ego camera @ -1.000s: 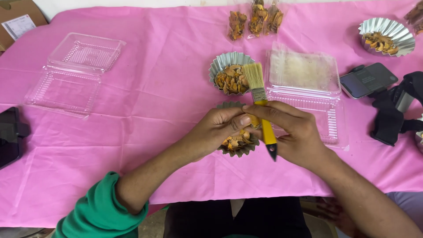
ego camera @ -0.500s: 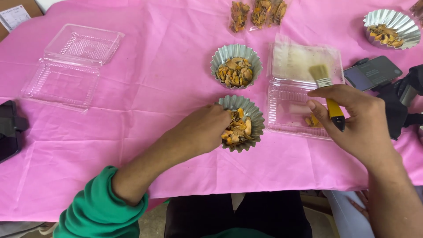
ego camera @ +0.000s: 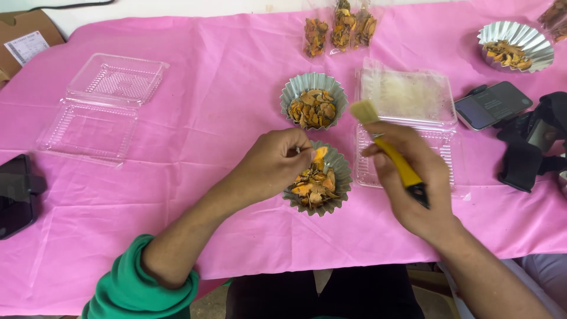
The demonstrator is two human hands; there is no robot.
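My left hand (ego camera: 273, 165) pinches an orange dried slice (ego camera: 319, 155) at the rim of a fluted foil cup (ego camera: 339, 188) filled with brown and orange dried slices. My right hand (ego camera: 413, 183) grips a yellow-handled brush (ego camera: 390, 150), bristles pointing up-left, just right of that cup and over an open clear plastic box (ego camera: 413, 100). A second foil cup (ego camera: 313, 106) of dried slices stands just beyond the first.
An open clear clamshell box (ego camera: 97, 106) lies at the left. Small clear bags of dried slices (ego camera: 339, 26) sit at the far edge. A third foil cup (ego camera: 515, 46) is at the far right, near a phone (ego camera: 493, 103) and black gear (ego camera: 534, 145). A dark device (ego camera: 15, 192) lies at the left edge.
My right hand with the brush came back left from over the clear box towards the near cup. My left hand lifted an orange slice at the cup's rim.
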